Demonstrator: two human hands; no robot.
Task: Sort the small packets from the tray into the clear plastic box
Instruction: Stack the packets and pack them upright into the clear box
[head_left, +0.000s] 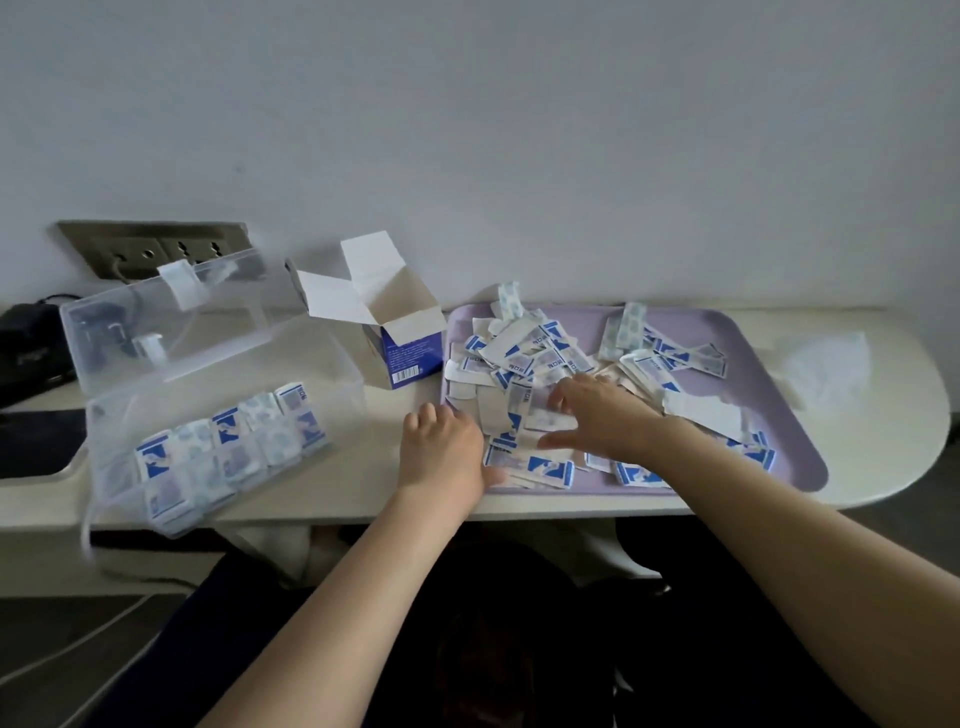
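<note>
A pale worktop (363, 467) with a rounded right end is carrying a clear plastic box (335, 374) at its front left. An opened blue-and-white carton (410, 353) is standing mid-worktop toward the back edge. A lilac tray (779, 415) is sitting on the right, and a crumpled clear wrapper (826, 364) is lying near the right end.

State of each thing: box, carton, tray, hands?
clear plastic box: lid open, partly filled with packets in rows.
carton: upright, flaps open.
tray: holds a loose pile.
left hand: at tray's left edge, fingers curled, grip unclear.
right hand: open, fingers spread on the pile.
</note>
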